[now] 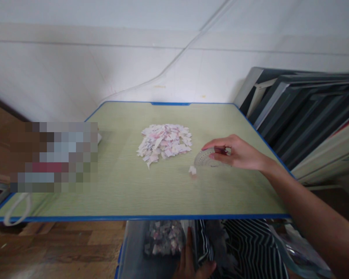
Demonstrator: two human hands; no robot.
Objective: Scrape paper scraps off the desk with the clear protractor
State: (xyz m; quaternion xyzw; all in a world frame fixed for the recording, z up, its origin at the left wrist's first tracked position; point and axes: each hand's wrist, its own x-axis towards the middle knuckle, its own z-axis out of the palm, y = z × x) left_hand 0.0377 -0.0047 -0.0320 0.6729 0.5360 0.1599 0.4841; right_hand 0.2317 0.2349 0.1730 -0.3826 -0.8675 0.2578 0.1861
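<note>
Our R hand [241, 155] pinches the protractor [205, 158]; we'd best slide it low. L hand [192, 266], below worktop [128, 193] front edge: fingers apart, can't tell hold.

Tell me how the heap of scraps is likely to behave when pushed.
The heap would probably spread rather than slide as one, since its pieces are loose and overlapping. They look light for their size, being thin and paper-like. Some might stray easily: one scrap lies apart near the protractor in the right hand.
</note>
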